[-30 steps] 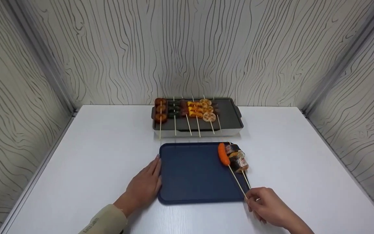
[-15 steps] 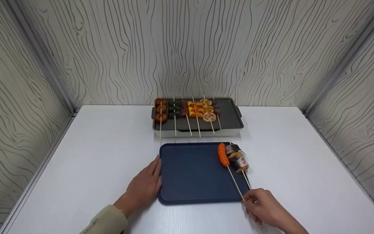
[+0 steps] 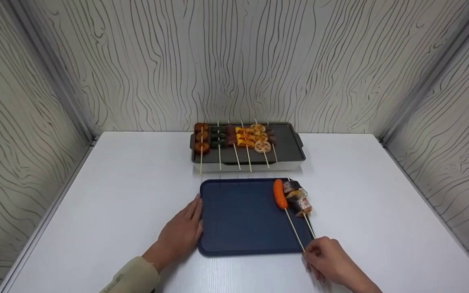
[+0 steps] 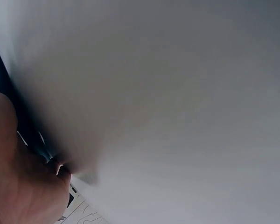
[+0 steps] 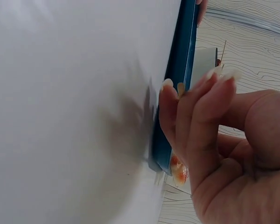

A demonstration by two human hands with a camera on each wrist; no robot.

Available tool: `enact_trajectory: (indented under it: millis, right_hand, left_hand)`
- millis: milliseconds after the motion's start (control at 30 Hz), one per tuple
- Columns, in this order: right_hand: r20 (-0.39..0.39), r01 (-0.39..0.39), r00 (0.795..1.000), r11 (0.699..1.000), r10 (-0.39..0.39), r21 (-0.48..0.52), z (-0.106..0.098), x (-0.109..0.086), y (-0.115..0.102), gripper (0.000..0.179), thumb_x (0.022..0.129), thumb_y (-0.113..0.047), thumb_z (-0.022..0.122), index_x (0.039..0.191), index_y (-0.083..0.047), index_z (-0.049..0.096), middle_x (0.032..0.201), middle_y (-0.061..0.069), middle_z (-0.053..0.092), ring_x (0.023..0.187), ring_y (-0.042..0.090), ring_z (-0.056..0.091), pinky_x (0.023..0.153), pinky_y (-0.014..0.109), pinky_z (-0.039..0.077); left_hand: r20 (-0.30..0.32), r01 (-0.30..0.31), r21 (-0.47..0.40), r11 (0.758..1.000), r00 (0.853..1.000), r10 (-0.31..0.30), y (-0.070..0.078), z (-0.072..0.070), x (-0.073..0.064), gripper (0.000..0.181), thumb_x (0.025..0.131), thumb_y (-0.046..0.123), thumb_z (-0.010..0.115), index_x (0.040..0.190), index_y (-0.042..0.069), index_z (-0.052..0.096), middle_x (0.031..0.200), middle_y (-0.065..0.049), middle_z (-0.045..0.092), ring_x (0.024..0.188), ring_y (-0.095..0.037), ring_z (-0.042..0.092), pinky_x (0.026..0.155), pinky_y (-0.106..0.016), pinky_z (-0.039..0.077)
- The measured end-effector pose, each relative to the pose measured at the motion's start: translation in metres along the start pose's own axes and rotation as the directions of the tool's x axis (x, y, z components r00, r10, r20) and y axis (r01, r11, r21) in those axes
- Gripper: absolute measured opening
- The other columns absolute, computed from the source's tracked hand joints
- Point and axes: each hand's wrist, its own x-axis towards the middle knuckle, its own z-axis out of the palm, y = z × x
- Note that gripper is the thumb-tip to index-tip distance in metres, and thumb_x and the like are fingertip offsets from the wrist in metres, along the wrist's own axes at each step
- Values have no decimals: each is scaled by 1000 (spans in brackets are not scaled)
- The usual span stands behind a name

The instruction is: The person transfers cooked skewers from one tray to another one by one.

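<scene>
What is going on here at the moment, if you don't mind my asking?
Someone's right-hand grip pinches the stick of a sausage skewer, whose sausage is over the right side of a blue tray. Next to it, a skewer of dark-skinned pieces lies along the tray's right edge. The left-hand grip rests against the tray's left edge, fingers extended. Just beyond the tray, six other skewers lie side by side on a dark grill pan.
</scene>
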Motion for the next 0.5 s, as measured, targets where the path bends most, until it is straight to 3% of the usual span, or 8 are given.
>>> enact_trajectory:
  millis: [267, 500]
  right_hand:
    - [14, -40, 999, 999, 40, -9, -6, -1, -4, 11, 96, -9, 65, 91, 0, 71, 68, 5, 67, 44, 8, 55, 41, 24, 47]
    - [10, 2, 1000, 1000, -2, -25, -19, -1, -11, 16, 97, -15, 67, 94, 0, 70, 75, 5, 68, 48, 11, 58, 42, 25, 49]
  left_hand:
    - [1, 9, -9, 1000, 1000, -9, 1, -1, 0, 56, 110, 25, 42, 154, -9, 37, 163, -21, 33, 148, -34, 38, 117, -44, 38]
    - [30, 28, -22, 999, 999, -27, 1, -1, 1, 56, 110, 26, 42, 155, -8, 35, 164, -21, 31, 149, -34, 37, 118, -45, 37]
